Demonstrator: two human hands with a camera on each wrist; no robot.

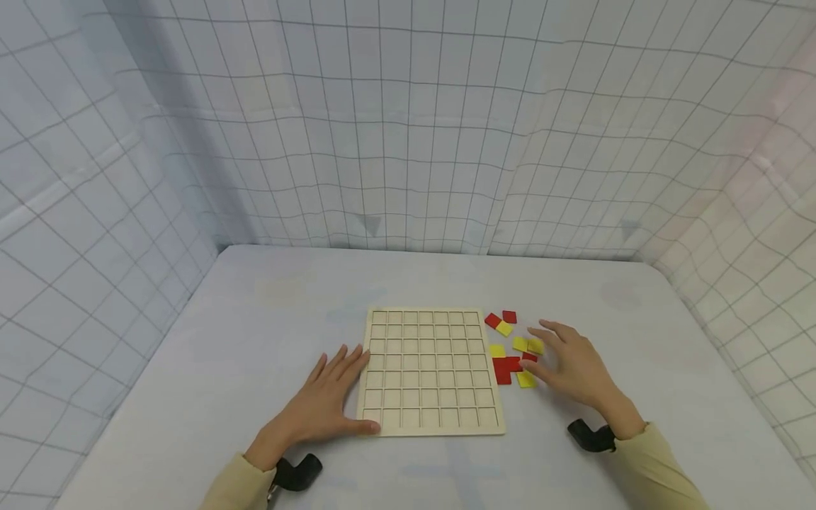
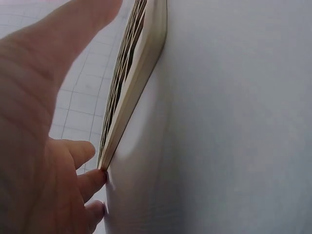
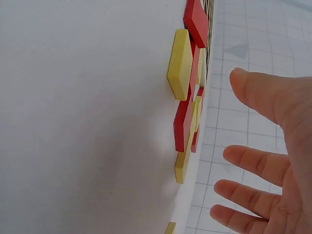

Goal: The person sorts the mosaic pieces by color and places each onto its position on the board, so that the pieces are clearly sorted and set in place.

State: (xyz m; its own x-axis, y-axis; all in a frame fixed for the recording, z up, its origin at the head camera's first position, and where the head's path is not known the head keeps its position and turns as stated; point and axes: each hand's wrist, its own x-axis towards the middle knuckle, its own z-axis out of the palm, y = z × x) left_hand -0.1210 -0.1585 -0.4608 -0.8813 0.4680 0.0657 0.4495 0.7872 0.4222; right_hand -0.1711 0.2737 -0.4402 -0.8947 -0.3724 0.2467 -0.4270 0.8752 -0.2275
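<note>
A pale wooden grid board (image 1: 430, 372) with rows of square cells lies flat on the table. My left hand (image 1: 328, 400) rests along its left side, thumb on the near left corner and fingertips at the left edge; the left wrist view shows the board's edge (image 2: 131, 92) beside the fingers. To the right of the board lie several loose red square tiles (image 1: 502, 372) and yellow square tiles (image 1: 526, 380). Over these my right hand (image 1: 576, 368) hovers with fingers spread and nothing in them. In the right wrist view a yellow tile (image 3: 180, 66) lies below the thumb side.
The white table (image 1: 287, 297) extends around the board. White cloth walls with a grid pattern (image 1: 408, 142) rise at the back and both sides. A black wrist-worn device (image 1: 299, 473) sits at the left wrist, another black device (image 1: 591, 435) at the right.
</note>
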